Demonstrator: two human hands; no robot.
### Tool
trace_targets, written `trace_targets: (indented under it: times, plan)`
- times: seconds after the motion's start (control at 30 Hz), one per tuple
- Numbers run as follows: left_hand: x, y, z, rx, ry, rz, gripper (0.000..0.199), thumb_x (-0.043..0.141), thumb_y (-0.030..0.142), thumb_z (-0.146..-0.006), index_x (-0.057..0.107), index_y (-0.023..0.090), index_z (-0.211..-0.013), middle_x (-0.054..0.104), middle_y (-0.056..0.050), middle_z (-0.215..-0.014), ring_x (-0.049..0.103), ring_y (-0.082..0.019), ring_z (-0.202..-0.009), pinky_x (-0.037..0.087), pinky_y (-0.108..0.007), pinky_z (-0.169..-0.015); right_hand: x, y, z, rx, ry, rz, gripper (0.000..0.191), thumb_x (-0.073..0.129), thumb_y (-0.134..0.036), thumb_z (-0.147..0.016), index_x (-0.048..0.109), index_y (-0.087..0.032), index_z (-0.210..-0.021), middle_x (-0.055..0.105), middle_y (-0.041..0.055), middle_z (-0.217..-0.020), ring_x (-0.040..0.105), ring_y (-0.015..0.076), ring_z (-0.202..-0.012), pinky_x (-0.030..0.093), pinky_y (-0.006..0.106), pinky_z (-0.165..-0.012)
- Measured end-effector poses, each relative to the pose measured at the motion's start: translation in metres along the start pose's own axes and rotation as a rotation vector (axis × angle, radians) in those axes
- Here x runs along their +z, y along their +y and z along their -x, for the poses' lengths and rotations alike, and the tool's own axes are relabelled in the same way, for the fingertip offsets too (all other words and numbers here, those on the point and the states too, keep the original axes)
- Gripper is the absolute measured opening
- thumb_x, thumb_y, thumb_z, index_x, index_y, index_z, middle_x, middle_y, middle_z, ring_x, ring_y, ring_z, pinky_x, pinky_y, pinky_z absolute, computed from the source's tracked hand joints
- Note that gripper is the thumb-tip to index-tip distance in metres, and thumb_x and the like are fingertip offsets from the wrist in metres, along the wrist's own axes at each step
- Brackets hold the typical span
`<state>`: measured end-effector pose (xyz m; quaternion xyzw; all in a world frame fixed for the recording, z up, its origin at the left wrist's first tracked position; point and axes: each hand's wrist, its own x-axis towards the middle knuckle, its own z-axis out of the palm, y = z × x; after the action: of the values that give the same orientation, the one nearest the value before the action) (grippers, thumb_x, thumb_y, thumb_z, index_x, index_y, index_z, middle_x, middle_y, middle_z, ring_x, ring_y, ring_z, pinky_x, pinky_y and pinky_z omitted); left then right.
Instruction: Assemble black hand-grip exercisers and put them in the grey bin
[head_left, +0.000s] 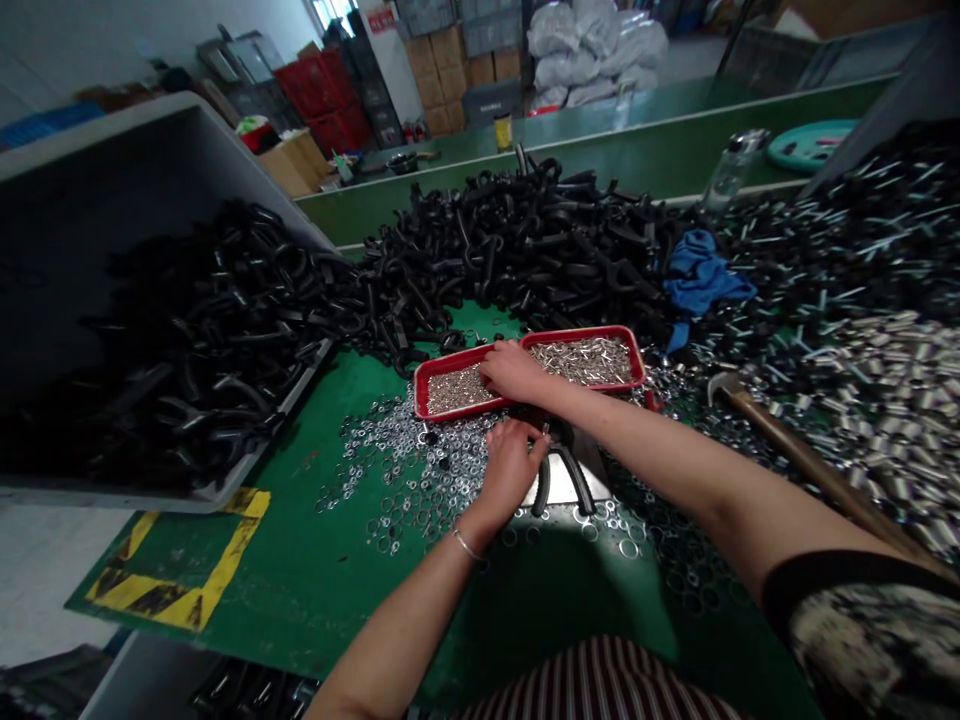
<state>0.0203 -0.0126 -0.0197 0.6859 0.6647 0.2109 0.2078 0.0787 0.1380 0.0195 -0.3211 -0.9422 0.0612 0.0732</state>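
Two hands are seen over the work: the right hand (pixel 514 370) lies open on the red tray (pixel 457 385), and the left hand (pixel 510 470) is curled, possibly pinching something, just beside a black U-shaped fitting (pixel 564 480), above loose steel washers (pixel 405 480) on the green desk (pixel 225 590).

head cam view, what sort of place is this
Probably a factory hand-assembly line: a long green workbench heaped with black fittings, loose washers, and a red tray of small parts.

A black-edged patterned sleeve (pixel 862 640), maroon-striped clothing (pixel 600 685) and a thin silver bangle (pixel 466 546) are worn.
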Motion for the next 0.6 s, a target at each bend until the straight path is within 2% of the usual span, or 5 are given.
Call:
trace_targets:
  times: [0.13,0.23,0.3,0.4,0.6]
  plan:
    - [-0.019,-0.001,0.003,0.177,-0.018,-0.023,0.020,0.048,0.027,-0.101,0.066,0.020,-0.102,0.067,-0.008,-0.106,0.058,-0.023,-0.107,0.041,-0.039,-0.099,0.002,0.001,-0.002,0.010,-0.006,0.004,0.019,0.058,-0.018,-0.092,0.076,-0.012,-0.097,0.072,0.0165,-0.105,0.051,0.0294,-0.108,0.029,0.038,-0.088]
    - [-0.051,-0.016,-0.016,0.243,0.110,-0.051,0.024,0.045,0.028,-0.102,0.067,0.021,-0.110,0.066,-0.008,-0.110,0.059,-0.022,-0.108,0.042,-0.038,-0.101,0.003,0.000,-0.003,0.003,-0.005,0.011,0.021,0.057,-0.022,-0.094,0.075,-0.011,-0.099,0.072,0.0175,-0.107,0.051,0.0306,-0.109,0.030,0.038,-0.087]
    - [-0.076,-0.035,-0.039,0.161,0.191,-0.141,0.023,0.048,0.027,-0.100,0.068,0.020,-0.110,0.066,-0.010,-0.112,0.060,-0.024,-0.107,0.044,-0.039,-0.100,0.002,0.000,-0.003,-0.004,-0.005,0.016,0.022,0.057,-0.024,-0.094,0.075,-0.012,-0.101,0.071,0.0169,-0.106,0.052,0.0311,-0.108,0.030,0.038,-0.086]
    - [-0.104,-0.068,-0.074,-0.013,0.112,-0.340,0.017,0.058,0.018,-0.091,0.071,0.015,-0.102,0.067,-0.015,-0.109,0.063,-0.028,-0.104,0.047,-0.039,-0.095,0.001,0.000,-0.005,-0.007,-0.015,0.024,0.018,0.062,-0.022,-0.090,0.075,-0.013,-0.099,0.072,0.0149,-0.102,0.052,0.0306,-0.106,0.031,0.038,-0.084]
    - [-0.096,-0.095,-0.094,-0.057,0.039,-0.371,0.013,0.057,0.017,-0.089,0.070,0.014,-0.088,0.070,-0.016,-0.097,0.066,-0.028,-0.094,0.049,-0.036,-0.087,0.001,-0.001,-0.005,0.011,-0.029,0.036,0.018,0.061,-0.024,-0.091,0.074,-0.013,-0.095,0.072,0.0149,-0.104,0.052,0.0293,-0.106,0.031,0.037,-0.085]
